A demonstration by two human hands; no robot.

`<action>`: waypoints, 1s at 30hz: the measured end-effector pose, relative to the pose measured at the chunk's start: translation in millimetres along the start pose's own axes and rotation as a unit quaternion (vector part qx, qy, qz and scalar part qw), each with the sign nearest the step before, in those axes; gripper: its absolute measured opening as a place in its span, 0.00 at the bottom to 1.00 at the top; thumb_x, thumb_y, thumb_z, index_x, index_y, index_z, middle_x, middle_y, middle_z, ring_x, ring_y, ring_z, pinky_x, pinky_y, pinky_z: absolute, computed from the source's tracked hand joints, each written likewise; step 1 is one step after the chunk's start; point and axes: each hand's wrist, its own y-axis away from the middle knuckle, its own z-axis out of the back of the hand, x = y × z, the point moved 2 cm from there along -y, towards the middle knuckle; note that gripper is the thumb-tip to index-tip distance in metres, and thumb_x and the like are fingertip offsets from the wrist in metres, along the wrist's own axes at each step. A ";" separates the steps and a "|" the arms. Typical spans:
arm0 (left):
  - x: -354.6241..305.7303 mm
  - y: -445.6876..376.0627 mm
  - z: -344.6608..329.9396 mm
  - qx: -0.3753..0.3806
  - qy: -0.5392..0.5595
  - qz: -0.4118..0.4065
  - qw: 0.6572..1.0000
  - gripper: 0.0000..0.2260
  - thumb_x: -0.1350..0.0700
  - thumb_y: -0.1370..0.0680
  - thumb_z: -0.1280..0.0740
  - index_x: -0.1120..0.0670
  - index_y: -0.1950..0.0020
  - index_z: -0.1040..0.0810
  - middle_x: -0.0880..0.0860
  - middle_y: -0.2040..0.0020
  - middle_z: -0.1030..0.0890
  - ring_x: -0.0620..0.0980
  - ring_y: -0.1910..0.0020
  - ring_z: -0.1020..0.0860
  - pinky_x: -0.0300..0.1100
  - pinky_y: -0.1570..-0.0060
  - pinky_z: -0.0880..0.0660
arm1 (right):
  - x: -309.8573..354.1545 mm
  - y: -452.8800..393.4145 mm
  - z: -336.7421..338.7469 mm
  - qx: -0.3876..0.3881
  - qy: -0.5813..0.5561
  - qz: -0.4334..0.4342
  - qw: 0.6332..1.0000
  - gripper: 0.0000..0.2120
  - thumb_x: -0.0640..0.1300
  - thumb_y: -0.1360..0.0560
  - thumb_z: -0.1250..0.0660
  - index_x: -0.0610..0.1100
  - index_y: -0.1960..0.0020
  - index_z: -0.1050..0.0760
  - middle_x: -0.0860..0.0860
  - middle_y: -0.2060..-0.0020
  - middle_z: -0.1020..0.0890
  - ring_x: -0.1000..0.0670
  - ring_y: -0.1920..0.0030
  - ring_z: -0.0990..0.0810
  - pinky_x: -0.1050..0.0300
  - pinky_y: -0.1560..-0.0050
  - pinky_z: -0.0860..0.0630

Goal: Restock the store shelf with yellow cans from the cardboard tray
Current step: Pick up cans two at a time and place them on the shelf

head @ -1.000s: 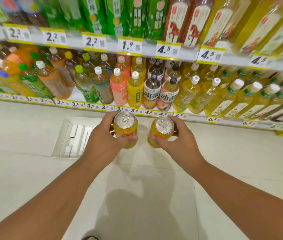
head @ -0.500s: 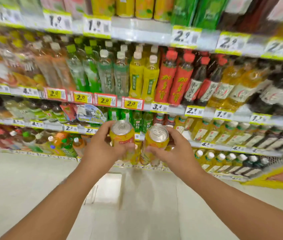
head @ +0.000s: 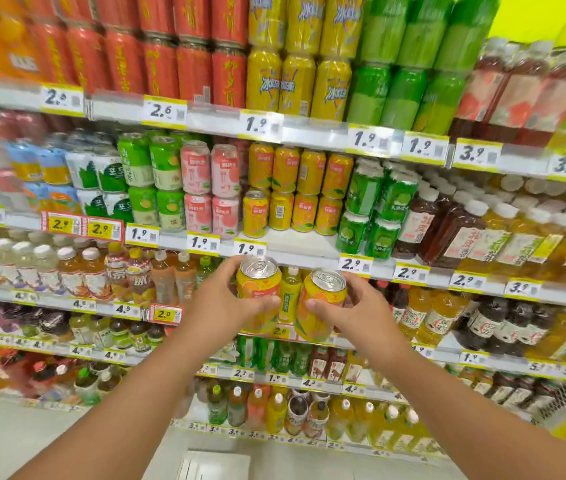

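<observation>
The fingers [head: 267,301] of the left hand [head: 221,303] curl round the left yellow can [head: 258,292], thumb across its front, grasping it upright with the silver pull-tab top facing the camera. The right hand [head: 354,313] grasps the right yellow can [head: 321,304] the same way, this one tilted a little to the right. Both cans carry an orange-fruit picture; their print is too blurred to read. They are held side by side in the air, close but apart, in front of the store shelf [head: 295,249] and just below its bare front strip.

On that shelf, behind and above the held cans, stand the stocked yellow cans [head: 297,192], two tiers high, with open shelf in front of them; one faces out with a barcode. Pink cans [head: 210,187] stand to their left, then green-and-white cans [head: 155,180]; green cans [head: 373,209] stand to their right. The price tag [head: 249,248] just above the left can reads 1.9, and others along the rail read 1.9 and 2.9. The shelf above holds tall yellow cans [head: 297,83] with blue Chinese lettering, red cans [head: 174,64] and green ones, over tags reading 2.6 and 1.9. A small yellow-green bottle [head: 290,294] shows between the two held cans. Bottled teas fill the lower shelves, and the pale floor [head: 32,445] runs along the bottom.
</observation>
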 end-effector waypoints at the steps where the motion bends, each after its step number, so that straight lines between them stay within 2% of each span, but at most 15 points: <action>1: -12.1 -5.1 8.2 0.003 -0.004 -0.004 1.000 0.32 0.38 0.42 0.20 0.35 0.40 0.26 0.37 0.49 0.17 0.42 0.48 0.19 0.50 0.45 0.21 | 13.4 -2.8 1.4 -0.007 0.001 0.002 1.000 0.27 0.46 0.33 0.19 0.52 0.36 0.24 0.57 0.50 0.14 0.57 0.51 0.15 0.53 0.46 0.18; 4: -41.7 -21.5 27.1 0.007 -0.007 -0.022 1.000 0.27 0.42 0.39 0.19 0.34 0.43 0.24 0.38 0.48 0.17 0.43 0.49 0.18 0.52 0.46 0.20 | 43.0 -16.1 5.1 -0.019 0.006 0.006 1.000 0.32 0.51 0.35 0.19 0.53 0.34 0.26 0.58 0.48 0.15 0.58 0.51 0.16 0.58 0.49 0.18; 6: -56.4 -32.0 32.8 0.007 -0.006 -0.027 1.000 0.26 0.45 0.37 0.19 0.34 0.43 0.24 0.39 0.48 0.17 0.43 0.50 0.18 0.52 0.46 0.20 | 52.6 -28.5 7.5 -0.026 0.004 0.002 1.000 0.37 0.56 0.38 0.18 0.54 0.33 0.27 0.58 0.44 0.17 0.58 0.47 0.17 0.55 0.46 0.18; 9: -65.2 -55.6 30.7 0.000 -0.012 -0.028 1.000 0.29 0.42 0.39 0.19 0.35 0.40 0.25 0.39 0.47 0.17 0.43 0.50 0.18 0.52 0.48 0.19 | 56.9 -54.5 12.7 -0.037 -0.003 -0.002 0.999 0.37 0.56 0.40 0.18 0.54 0.34 0.28 0.58 0.43 0.18 0.57 0.46 0.17 0.52 0.45 0.18; 12: -62.5 -84.8 18.2 -0.011 -0.008 -0.025 1.000 0.27 0.43 0.39 0.19 0.34 0.43 0.25 0.39 0.48 0.17 0.43 0.51 0.17 0.52 0.50 0.18 | 53.9 -87.9 17.4 -0.048 0.008 0.001 0.999 0.39 0.59 0.42 0.18 0.54 0.35 0.28 0.58 0.42 0.18 0.57 0.46 0.17 0.51 0.45 0.18; 14: -60.7 -104.2 6.0 -0.027 -0.010 -0.025 0.999 0.28 0.44 0.38 0.19 0.36 0.42 0.26 0.39 0.48 0.18 0.42 0.50 0.18 0.50 0.50 0.18 | 49.1 -110.5 21.2 -0.049 0.014 -0.001 0.999 0.36 0.57 0.39 0.18 0.52 0.35 0.29 0.59 0.44 0.20 0.59 0.48 0.20 0.57 0.49 0.19; 16: -59.6 -122.9 -7.1 -0.042 -0.015 -0.021 0.999 0.30 0.45 0.37 0.18 0.39 0.41 0.30 0.36 0.49 0.21 0.38 0.50 0.21 0.43 0.50 0.21 | 42.9 -132.9 25.6 -0.040 0.012 0.003 0.999 0.30 0.53 0.35 0.19 0.54 0.39 0.30 0.63 0.48 0.23 0.65 0.52 0.23 0.68 0.58 0.24; 18: -55.0 -141.4 -19.0 -0.056 -0.019 -0.016 0.998 0.31 0.46 0.36 0.18 0.42 0.40 0.32 0.36 0.49 0.23 0.35 0.51 0.24 0.38 0.53 0.25 | 35.6 -155.5 27.8 -0.021 0.002 0.004 1.000 0.28 0.51 0.33 0.20 0.55 0.39 0.31 0.64 0.49 0.23 0.66 0.54 0.24 0.72 0.65 0.27; 19: -53.1 -149.6 -24.1 -0.061 -0.027 -0.016 0.998 0.31 0.45 0.36 0.19 0.44 0.39 0.30 0.38 0.48 0.22 0.37 0.50 0.23 0.38 0.54 0.25 | 32.5 -165.6 27.5 -0.016 -0.001 0.004 1.000 0.28 0.51 0.33 0.20 0.55 0.39 0.31 0.65 0.50 0.24 0.67 0.55 0.24 0.73 0.66 0.27; 21: -48.2 -165.4 -33.4 -0.071 -0.037 -0.012 0.997 0.30 0.45 0.36 0.19 0.43 0.38 0.28 0.42 0.46 0.20 0.39 0.50 0.22 0.36 0.57 0.25 | 25.6 -184.6 25.0 -0.012 0.002 0.008 1.000 0.28 0.49 0.32 0.20 0.55 0.39 0.32 0.67 0.52 0.25 0.68 0.56 0.25 0.74 0.65 0.26; 23: -45.3 -178.8 -41.5 -0.080 -0.034 -0.007 0.996 0.29 0.47 0.36 0.19 0.43 0.40 0.28 0.43 0.46 0.20 0.35 0.51 0.24 0.33 0.60 0.28 | 20.5 -201.0 21.1 -0.017 0.005 0.010 1.000 0.28 0.50 0.33 0.19 0.54 0.39 0.29 0.62 0.50 0.21 0.64 0.53 0.21 0.69 0.57 0.22; 25: -42.7 -191.2 -49.9 -0.088 -0.036 -0.005 0.995 0.29 0.48 0.36 0.18 0.44 0.39 0.27 0.41 0.48 0.20 0.31 0.54 0.25 0.31 0.62 0.29 | 13.8 -216.1 18.5 -0.025 0.010 0.006 1.000 0.28 0.51 0.35 0.19 0.54 0.39 0.28 0.57 0.48 0.18 0.59 0.52 0.18 0.59 0.51 0.19; 28: -35.5 -206.4 -60.1 -0.096 -0.034 -0.012 0.995 0.28 0.51 0.36 0.18 0.45 0.40 0.26 0.35 0.54 0.22 0.29 0.58 0.24 0.29 0.63 0.28 | 5.4 -233.0 13.4 -0.043 0.009 -0.001 0.999 0.29 0.51 0.36 0.18 0.55 0.40 0.27 0.57 0.51 0.18 0.57 0.52 0.18 0.54 0.47 0.19; 30: -29.2 -215.1 -64.4 -0.100 -0.032 -0.018 0.994 0.27 0.52 0.35 0.18 0.43 0.43 0.27 0.34 0.53 0.23 0.30 0.56 0.24 0.32 0.60 0.27 | -0.5 -242.2 8.4 -0.056 0.011 -0.004 0.998 0.29 0.51 0.37 0.19 0.55 0.40 0.26 0.59 0.52 0.18 0.57 0.52 0.18 0.52 0.47 0.19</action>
